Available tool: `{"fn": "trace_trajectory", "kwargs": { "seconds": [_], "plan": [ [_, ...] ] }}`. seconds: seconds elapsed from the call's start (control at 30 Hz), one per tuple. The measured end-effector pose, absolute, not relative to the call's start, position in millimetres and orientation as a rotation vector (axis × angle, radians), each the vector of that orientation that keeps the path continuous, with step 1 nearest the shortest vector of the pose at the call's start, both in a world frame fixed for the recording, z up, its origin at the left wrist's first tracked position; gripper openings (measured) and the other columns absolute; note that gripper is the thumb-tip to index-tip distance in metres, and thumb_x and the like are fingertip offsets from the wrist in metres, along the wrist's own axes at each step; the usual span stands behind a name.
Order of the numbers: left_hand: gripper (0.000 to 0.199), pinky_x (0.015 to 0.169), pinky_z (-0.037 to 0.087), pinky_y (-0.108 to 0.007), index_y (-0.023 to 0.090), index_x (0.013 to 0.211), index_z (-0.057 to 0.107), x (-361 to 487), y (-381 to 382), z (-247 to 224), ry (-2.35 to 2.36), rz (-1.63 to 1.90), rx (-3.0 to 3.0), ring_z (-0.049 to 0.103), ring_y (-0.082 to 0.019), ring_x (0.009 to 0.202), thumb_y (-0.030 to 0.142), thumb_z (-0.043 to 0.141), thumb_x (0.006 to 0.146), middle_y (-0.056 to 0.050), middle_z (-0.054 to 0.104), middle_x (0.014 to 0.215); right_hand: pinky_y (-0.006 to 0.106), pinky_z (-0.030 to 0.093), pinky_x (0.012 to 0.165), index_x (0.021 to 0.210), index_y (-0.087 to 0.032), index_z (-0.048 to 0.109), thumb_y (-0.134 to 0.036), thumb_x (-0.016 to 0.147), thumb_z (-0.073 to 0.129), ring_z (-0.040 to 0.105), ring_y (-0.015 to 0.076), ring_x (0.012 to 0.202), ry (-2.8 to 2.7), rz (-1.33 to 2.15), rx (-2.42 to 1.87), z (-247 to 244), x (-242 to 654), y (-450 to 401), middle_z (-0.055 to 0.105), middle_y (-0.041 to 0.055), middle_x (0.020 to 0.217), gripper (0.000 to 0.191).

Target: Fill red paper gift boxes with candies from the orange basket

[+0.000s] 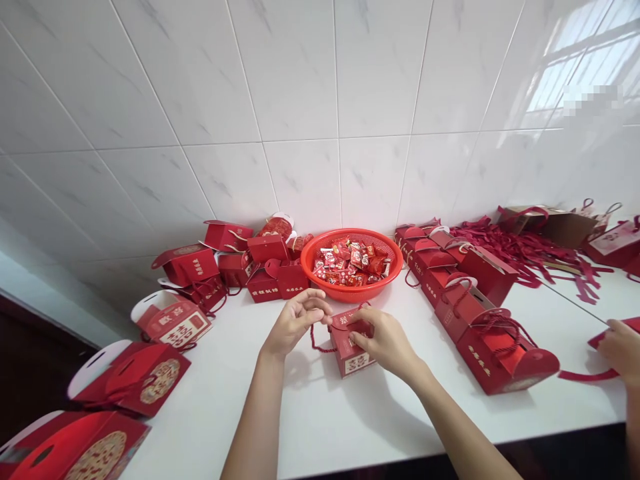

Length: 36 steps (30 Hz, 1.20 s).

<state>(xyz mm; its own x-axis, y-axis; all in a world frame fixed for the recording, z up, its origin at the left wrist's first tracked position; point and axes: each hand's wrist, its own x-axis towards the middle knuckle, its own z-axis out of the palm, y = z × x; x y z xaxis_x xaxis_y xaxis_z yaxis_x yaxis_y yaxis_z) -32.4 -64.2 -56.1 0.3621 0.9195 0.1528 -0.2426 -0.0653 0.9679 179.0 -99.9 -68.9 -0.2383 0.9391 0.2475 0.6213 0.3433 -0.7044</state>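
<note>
A small red gift box (350, 347) with gold-coloured lettering and a pale patterned panel sits on the white table in front of me. My right hand (385, 340) grips its top from the right, thumb and fingers bent over the lid flaps. Just left of the lid, my left hand (300, 322) is raised with curved fingers apart, and I see nothing held in it. A dark red cord handle (320, 348) loops out from the box's left side, partly behind the left hand.
Behind the box stands a red plastic basket (395, 273) of wrapped sweets (353, 262). Red boxes line the left (170, 320) and right (470, 320). Red ribbons (500, 247) lie piled at back right. Another person's hand (620, 350) is at the right edge near a ribbon strip (587, 377).
</note>
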Motion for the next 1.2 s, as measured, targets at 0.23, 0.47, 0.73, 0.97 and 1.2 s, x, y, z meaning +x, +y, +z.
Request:
{"fn": "trace_trajectory", "kwargs": {
  "seconds": [0.23, 0.47, 0.73, 0.97, 1.2],
  "plan": [
    [0.05, 0.093, 0.054, -0.047, 0.019, 0.114, 0.065, -12, -71, -59, 0.504, 1.05, 1.376, 0.071, -0.03, 0.1, 0.05, 0.075, 0.076, -0.017, 0.072, 0.116, 0.028, 0.046, 0.065, 0.095, -0.022, 0.071, -0.035, 0.085, 0.065, 0.066, 0.019, 0.074, -1.909, 0.651, -1.242, -43, 173, -109, 0.073, 0.0034, 0.087, 0.017],
    [0.068, 0.113, 0.039, -0.054, 0.026, 0.137, 0.056, -5, -82, -52, 0.398, 1.023, 1.524, 0.053, -0.036, 0.133, 0.056, 0.072, 0.078, -0.016, 0.056, 0.144, 0.029, 0.045, 0.064, 0.097, -0.021, 0.062, -0.048, 0.084, 0.07, 0.066, 0.0195, 0.078, -1.763, 0.519, -1.391, -49, 166, -108, 0.071, 0.0059, 0.096, 0.031],
    [0.064, 0.111, 0.044, -0.048, 0.025, 0.14, 0.055, 12, -98, -34, 0.635, 1.067, 2.054, 0.052, -0.034, 0.134, 0.035, 0.076, 0.08, -0.013, 0.055, 0.146, 0.027, 0.044, 0.061, 0.097, -0.023, 0.062, -0.036, 0.083, 0.066, 0.063, 0.0166, 0.072, -1.678, 0.549, -1.339, -50, 170, -109, 0.069, 0.0006, 0.086, 0.019],
    [0.058, 0.112, 0.043, -0.046, 0.026, 0.138, 0.057, 15, -104, -31, 0.639, 1.086, 2.162, 0.049, -0.031, 0.137, 0.03, 0.074, 0.082, -0.012, 0.051, 0.149, 0.027, 0.042, 0.057, 0.079, -0.021, 0.065, -0.023, 0.086, 0.051, 0.057, 0.015, 0.06, -1.622, 0.404, -1.349, -60, 175, -107, 0.067, 0.0018, 0.071, 0.015],
    [0.033, 0.105, 0.048, -0.048, 0.024, 0.12, 0.068, 0, -106, -43, 0.612, 1.388, 2.023, 0.06, -0.03, 0.122, 0.029, 0.067, 0.087, -0.013, 0.063, 0.132, 0.026, 0.051, 0.058, 0.092, -0.02, 0.074, -0.032, 0.092, 0.058, 0.065, 0.0158, 0.066, -1.358, 0.273, -1.093, -6, 224, -133, 0.075, 0.0046, 0.083, 0.02]
  ]
}}
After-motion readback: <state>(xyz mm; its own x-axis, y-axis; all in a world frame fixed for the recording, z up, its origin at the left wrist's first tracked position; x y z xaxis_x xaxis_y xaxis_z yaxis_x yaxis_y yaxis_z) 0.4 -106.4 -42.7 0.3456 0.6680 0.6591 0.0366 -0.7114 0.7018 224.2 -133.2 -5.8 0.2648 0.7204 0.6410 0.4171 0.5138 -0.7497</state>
